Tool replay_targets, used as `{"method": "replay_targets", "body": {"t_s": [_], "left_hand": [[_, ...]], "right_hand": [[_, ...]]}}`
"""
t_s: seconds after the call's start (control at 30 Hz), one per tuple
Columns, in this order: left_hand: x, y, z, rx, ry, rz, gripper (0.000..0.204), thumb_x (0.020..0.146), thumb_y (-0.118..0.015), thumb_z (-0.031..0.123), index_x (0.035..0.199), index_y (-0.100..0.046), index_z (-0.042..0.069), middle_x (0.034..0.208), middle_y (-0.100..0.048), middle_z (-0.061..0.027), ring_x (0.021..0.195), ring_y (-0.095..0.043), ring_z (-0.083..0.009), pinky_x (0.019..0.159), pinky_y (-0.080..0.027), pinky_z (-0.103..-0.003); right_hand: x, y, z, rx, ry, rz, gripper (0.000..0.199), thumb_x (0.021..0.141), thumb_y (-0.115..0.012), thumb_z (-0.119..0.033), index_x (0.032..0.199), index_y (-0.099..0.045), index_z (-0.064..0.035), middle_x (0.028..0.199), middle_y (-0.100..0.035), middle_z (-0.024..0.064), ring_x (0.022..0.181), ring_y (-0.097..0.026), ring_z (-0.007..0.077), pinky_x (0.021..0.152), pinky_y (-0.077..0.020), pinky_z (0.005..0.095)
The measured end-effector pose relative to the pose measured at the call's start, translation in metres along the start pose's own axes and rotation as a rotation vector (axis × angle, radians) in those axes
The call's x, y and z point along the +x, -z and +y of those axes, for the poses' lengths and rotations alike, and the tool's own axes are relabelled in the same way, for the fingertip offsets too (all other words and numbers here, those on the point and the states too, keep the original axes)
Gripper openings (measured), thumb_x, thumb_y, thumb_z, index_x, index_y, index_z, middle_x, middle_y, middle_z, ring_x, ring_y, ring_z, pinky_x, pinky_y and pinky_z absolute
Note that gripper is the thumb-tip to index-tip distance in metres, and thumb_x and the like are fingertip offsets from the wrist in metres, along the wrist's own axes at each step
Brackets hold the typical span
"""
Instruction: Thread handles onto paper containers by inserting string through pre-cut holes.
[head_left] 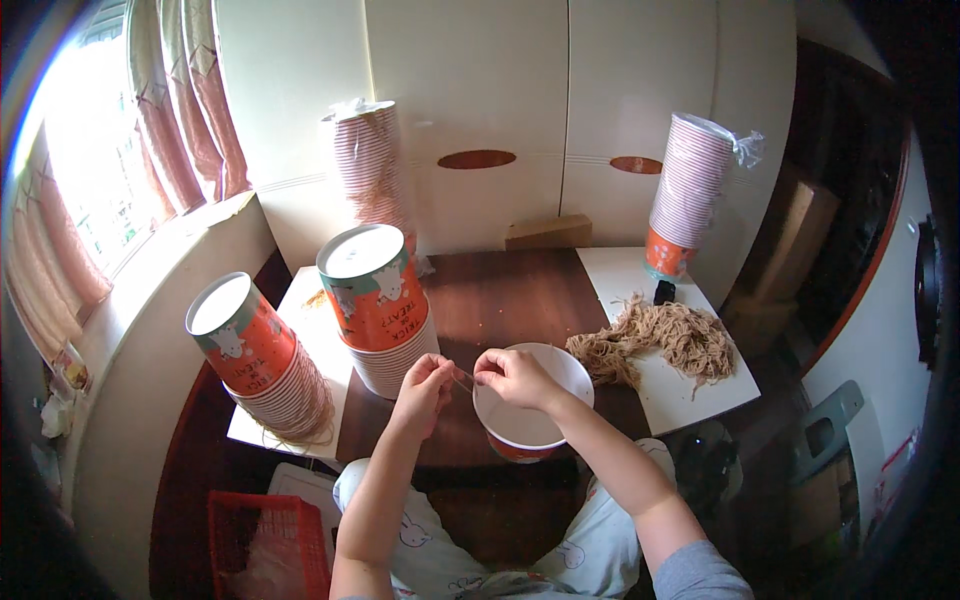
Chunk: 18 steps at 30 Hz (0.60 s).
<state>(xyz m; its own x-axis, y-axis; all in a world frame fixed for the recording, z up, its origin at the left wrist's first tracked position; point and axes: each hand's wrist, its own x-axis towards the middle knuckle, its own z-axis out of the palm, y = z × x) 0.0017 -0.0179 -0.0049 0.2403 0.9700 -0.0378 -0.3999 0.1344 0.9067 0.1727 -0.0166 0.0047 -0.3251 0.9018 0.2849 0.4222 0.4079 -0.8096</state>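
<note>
In front of me on the dark brown table stands a white-lined paper bucket point(540, 420) with an orange-red outside, its mouth facing up. My left hand point(425, 390) is pinched on a thin cord point(463, 379) just left of the bucket's rim. Over the rim's left side, my right hand point(517, 380) is closed with fingertips on the same cord. The fingertips partly hide the cord, and whether it passes through the bucket's wall cannot be seen. A loose heap of tan cords point(680, 340) lies right of the bucket.
Upside-down stacks of orange printed buckets, a middle one point(375, 300) and a left one point(255, 345), stand on my left. Tall wrapped stacks, one back left point(365, 165) and one back right point(690, 190), rise behind. A red plastic basket point(225, 545) sits low at left.
</note>
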Motion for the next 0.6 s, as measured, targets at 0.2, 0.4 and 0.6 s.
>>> {"method": "replay_targets", "body": {"t_s": [0.2, 0.4, 0.6], "left_hand": [[0.001, 0.005, -0.002, 0.248, -0.041, -0.149, 0.009, 0.08, -0.056, 0.012, 0.086, -0.052, 0.006, 0.076, -0.055, -0.0012, 0.066, -0.049, -0.0055, 0.053, -0.036, -0.016], [0.0, -0.002, -0.009, 0.39, -0.246, -0.133, 0.014, 0.081, -0.056, 0.012, 0.086, -0.053, 0.0, 0.075, -0.056, -0.0016, 0.07, -0.053, -0.0085, 0.064, -0.044, -0.021], [0.004, -0.002, -0.017, 0.428, -0.281, -0.076, 0.011, 0.081, -0.055, 0.011, 0.083, -0.054, 0.0, 0.069, -0.052, 0.0016, 0.064, -0.048, -0.0033, 0.054, -0.037, -0.016]], "right_hand": [[0.001, -0.001, 0.004, 0.126, 0.035, 0.056, 0.011, 0.078, -0.055, -0.011, 0.083, -0.055, -0.0011, 0.073, -0.061, 0.0095, 0.068, -0.058, 0.0152, 0.062, -0.0448, 0.0281], [0.0, -0.001, -0.001, 0.078, 0.063, 0.062, 0.011, 0.079, -0.055, -0.011, 0.083, -0.055, -0.0007, 0.073, -0.061, 0.0107, 0.068, -0.058, 0.0162, 0.062, -0.0449, 0.0286], [0.001, -0.003, 0.004, 0.076, 0.08, 0.075, 0.011, 0.078, -0.055, -0.011, 0.083, -0.054, -0.0004, 0.072, -0.06, 0.0128, 0.067, -0.059, 0.0192, 0.061, -0.045, 0.0301]]}}
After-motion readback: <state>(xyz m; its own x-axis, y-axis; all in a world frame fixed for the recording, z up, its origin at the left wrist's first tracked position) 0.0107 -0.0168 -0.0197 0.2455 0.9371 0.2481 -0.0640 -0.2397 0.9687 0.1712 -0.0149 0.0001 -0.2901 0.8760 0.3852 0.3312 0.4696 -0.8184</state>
